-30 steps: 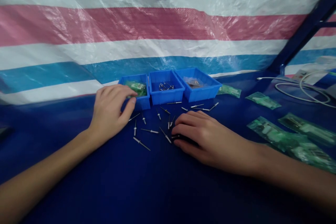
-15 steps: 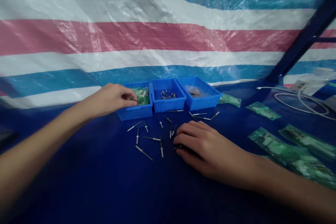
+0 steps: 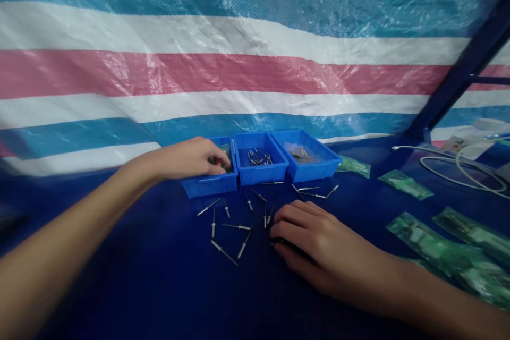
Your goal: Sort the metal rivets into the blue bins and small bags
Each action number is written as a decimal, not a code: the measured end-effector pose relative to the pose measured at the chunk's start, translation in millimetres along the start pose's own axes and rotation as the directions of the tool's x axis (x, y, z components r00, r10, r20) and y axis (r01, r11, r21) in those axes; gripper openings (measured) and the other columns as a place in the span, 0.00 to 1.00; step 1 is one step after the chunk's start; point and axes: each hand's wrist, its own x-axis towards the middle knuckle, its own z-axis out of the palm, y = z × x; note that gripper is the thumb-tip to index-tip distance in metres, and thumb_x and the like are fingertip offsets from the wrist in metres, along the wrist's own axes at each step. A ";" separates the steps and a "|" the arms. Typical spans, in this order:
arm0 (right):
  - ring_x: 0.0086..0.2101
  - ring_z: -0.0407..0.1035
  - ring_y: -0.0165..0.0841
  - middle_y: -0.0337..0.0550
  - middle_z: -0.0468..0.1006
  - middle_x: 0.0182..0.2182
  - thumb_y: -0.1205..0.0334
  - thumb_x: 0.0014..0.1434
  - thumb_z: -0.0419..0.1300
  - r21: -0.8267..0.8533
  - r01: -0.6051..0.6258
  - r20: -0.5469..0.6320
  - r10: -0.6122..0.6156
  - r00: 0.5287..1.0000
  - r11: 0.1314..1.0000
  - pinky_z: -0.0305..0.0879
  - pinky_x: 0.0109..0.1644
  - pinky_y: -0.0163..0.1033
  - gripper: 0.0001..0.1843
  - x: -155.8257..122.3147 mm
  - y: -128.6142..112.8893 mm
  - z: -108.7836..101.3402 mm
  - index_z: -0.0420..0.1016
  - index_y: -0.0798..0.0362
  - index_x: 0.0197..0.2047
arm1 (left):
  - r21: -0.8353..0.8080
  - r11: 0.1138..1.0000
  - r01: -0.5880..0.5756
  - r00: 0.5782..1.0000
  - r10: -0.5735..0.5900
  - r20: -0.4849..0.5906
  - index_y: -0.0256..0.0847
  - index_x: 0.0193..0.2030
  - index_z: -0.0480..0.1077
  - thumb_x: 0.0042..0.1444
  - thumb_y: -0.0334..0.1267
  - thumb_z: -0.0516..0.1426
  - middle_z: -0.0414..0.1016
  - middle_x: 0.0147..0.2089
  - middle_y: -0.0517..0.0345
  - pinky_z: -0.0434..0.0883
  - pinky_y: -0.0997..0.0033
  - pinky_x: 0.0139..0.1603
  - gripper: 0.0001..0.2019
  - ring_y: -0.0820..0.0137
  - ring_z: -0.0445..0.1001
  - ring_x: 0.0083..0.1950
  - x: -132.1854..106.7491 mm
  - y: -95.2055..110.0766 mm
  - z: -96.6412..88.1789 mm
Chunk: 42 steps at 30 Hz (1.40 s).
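My left hand (image 3: 199, 158) reaches over the left blue bin (image 3: 209, 186), its fingers curled down among green plastic packets (image 3: 226, 150). Thumb and fingertips come together there, and what they grip is hidden. On the blue table my right hand (image 3: 314, 236) rests with bent fingers, the thumb close to the index finger. A small dark thing (image 3: 278, 243) shows at those fingertips, too unclear to name. Several pop rivets (image 3: 225, 253) lie scattered between the hands and in front of the bins. Two of these rivets (image 3: 265, 219) sit just beyond my right fingertips.
The middle blue bin (image 3: 263, 174) contains more rivets (image 3: 258, 158). In the right blue bin (image 3: 314, 172) lies a clear bag (image 3: 302, 152). Green packets (image 3: 446, 244) spread over the table's right side, with a white cable (image 3: 442, 162) behind. A striped sheet (image 3: 239, 74) hangs at the back.
The view has tilted up slightly. My left hand has moved a little farther over the left bin. One rivet left of my right hand has turned to a slant; that hand stays in place.
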 end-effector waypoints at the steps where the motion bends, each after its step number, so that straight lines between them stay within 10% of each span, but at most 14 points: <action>1: 0.38 0.64 0.34 0.41 0.71 0.36 0.66 0.62 0.50 0.002 0.002 0.002 -0.002 1.000 1.000 0.61 0.47 0.47 0.07 -0.5 0.1 0.2 0.69 0.52 0.38 | -0.019 1.000 -0.011 1.000 0.012 0.027 0.42 0.37 0.75 0.50 0.38 0.52 0.76 0.35 0.61 0.61 0.77 0.32 0.12 0.72 0.70 0.33 3.4 1.2 -0.8; 42: 0.37 0.65 0.33 0.43 0.72 0.35 0.68 0.61 0.51 -0.045 0.059 0.001 -0.059 0.998 0.997 0.61 0.45 0.42 0.08 0.2 -0.1 -5.3 0.71 0.54 0.37 | -0.134 0.991 0.022 0.980 0.005 0.199 0.39 0.18 0.71 0.40 0.32 0.53 0.67 0.19 0.59 0.59 0.75 0.19 0.07 0.72 0.63 0.21 19.5 1.1 3.4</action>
